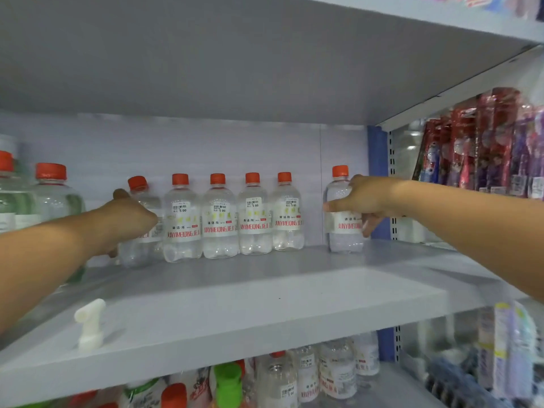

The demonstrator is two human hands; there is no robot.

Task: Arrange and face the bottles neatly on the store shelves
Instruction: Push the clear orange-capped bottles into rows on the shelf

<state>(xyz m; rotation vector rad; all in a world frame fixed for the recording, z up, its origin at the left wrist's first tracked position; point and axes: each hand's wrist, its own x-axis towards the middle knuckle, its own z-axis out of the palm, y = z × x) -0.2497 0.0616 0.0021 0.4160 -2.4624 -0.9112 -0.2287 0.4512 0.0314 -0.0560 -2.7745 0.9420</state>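
A grey store shelf (265, 293) fills the middle of the frame, seen from just below eye level. Along its back stands a row of small clear bottles with red caps and white labels printed in red.

The left hand (129, 219) reaches in from the lower left and is wrapped around the leftmost bottle (141, 245) of the row, which tilts slightly to the left. Just right of it, four matching bottles (235, 219) stand upright side by side, labels facing forward.

After a gap, at centre right, the right hand (362, 198) comes in from the right edge and grips a lone bottle (343, 231), thumb across its front above the label; this bottle stands upright on the shelf.

At far left are larger clear bottles (50, 195) with red caps. A white plastic spray nozzle (89, 322) stands near the shelf's front edge, lower left. Red and purple packets (482, 142) hang at upper right. More bottles (323, 375) crowd the shelf below.
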